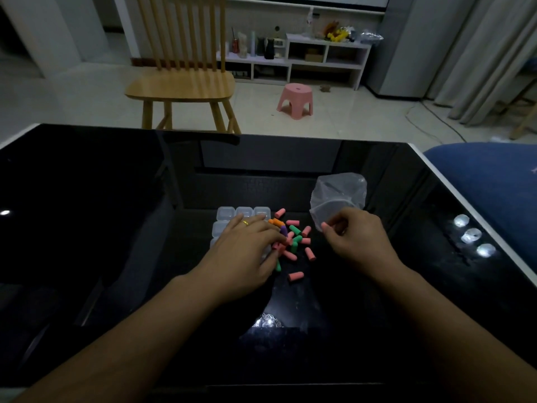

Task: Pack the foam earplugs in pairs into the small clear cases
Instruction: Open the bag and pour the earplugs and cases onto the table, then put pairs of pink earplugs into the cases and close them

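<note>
Head view, looking down onto a glossy black table [87, 199], is showing two bare forearms reaching in from the near edge. Three small clear cases [243, 213] are sitting side by side in a far row, all with lids down; at least two more [218, 228] are showing below them at the left, and the remainder of the block is lying hidden beneath the left hand [247, 251], so the full count cannot be told. Loose foam earplugs [295, 238] are lying in a scattered heap just right of the cases: roughly ten pink pieces, about four green, one orange [274, 221] and one purple [283, 230] are visible, though overlap is making an exact tally uncertain. One pink earplug [295, 276] is lying apart, nearest the viewer. The left hand, wearing a yellow ring [245, 223], is resting palm down over the cases, its fingertips reaching into the left edge of the heap; whether they are pinching a piece cannot be told. The right hand [356, 238] is hovering to the right of the heap, fingers curled loosely inward with thumb and forefinger close together at the edge of a crumpled clear plastic bag [338, 196]; whether they are gripping it cannot be told. Beyond the table, one wooden chair [186, 82] and one pink stool [295, 100] are standing on the floor.
</note>
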